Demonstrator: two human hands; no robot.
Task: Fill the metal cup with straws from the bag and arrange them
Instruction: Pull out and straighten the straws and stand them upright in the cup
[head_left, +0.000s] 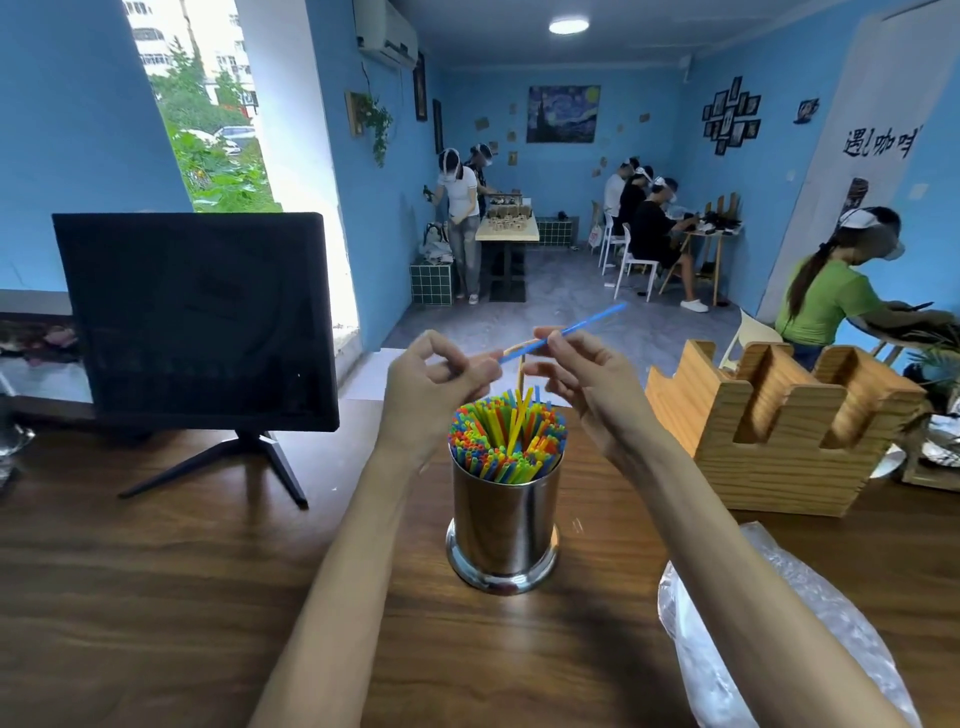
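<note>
A shiny metal cup (503, 525) stands on the wooden table, packed with several colourful straws (506, 434). Above it my left hand (436, 382) and my right hand (584, 371) both pinch a blue straw (587, 322) that lies slanted, its far end pointing up and right. A thin orange straw (520, 371) stands upright between my hands, rising out of the cup. The clear plastic bag (769, 639) lies crumpled on the table at the lower right, partly behind my right forearm.
A dark monitor (195, 322) on a stand sits at the left. A wooden slotted holder (779, 426) stands at the right. The wooden table (156, 597) spreads in front. Several people work at tables in the room beyond.
</note>
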